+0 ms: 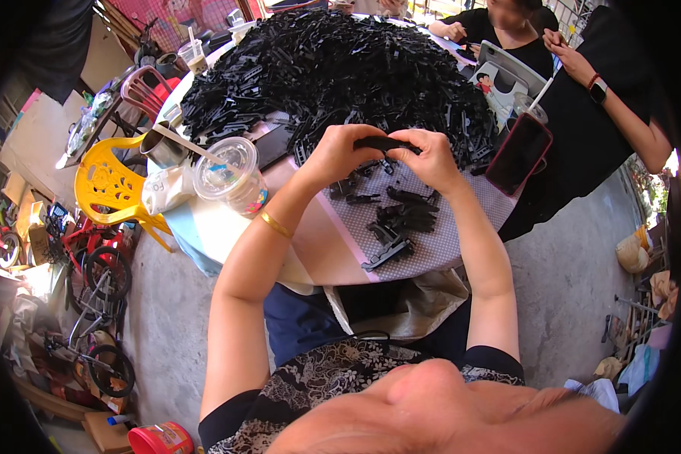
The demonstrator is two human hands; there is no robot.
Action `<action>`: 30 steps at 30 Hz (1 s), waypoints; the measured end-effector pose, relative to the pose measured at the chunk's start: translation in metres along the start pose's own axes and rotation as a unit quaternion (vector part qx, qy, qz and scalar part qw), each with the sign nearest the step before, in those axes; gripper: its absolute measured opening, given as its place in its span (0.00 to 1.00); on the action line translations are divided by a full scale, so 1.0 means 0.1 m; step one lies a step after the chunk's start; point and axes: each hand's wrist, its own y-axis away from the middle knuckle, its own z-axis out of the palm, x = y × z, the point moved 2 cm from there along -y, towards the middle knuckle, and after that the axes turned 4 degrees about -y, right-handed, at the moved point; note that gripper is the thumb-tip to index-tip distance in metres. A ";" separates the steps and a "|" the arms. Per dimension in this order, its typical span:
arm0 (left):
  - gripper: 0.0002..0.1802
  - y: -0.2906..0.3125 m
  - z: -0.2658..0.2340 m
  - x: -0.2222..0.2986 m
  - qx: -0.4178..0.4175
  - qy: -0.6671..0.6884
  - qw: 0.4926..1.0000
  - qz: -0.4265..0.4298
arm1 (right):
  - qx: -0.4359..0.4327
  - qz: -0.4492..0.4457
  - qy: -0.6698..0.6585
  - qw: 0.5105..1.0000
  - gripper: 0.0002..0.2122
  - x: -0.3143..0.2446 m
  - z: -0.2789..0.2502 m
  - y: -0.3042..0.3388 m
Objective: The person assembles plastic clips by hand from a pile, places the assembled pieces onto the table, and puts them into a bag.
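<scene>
Between my two hands, above the near part of the round table, is a long, narrow black plastic part (386, 142). My left hand (339, 157) pinches its left end, and my right hand (429, 160) grips the right end, fingers closed on both sides. Behind them rises a large heap of similar black plastic parts (340, 68). Below my hands, a smaller group of these parts (405, 218) lies on the dotted tablecloth (454, 246). An open pale sack (439, 299) sits at my lap under the table's edge.
Left of my arms stand a lidded plastic cup (231, 181) and a metal tumbler (165, 145). A dark phone (519, 154) leans at the right edge beside a pale tablet-like case (507, 76). Other people sit across and to the right. A yellow chair (106, 178) stands left.
</scene>
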 end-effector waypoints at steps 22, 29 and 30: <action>0.07 0.01 -0.17 -0.47 0.197 -0.433 0.876 -0.085 | -0.115 0.070 0.192 0.972 0.18 0.06 0.30 0.07; 0.11 -0.02 -0.16 -0.46 0.187 -0.383 0.901 -0.076 | -0.006 0.160 -0.095 0.982 0.14 0.24 0.19 0.03; 0.11 -0.05 -0.16 -0.43 0.187 -0.383 0.902 -0.075 | 0.003 0.209 -0.163 0.964 0.10 0.28 0.15 0.03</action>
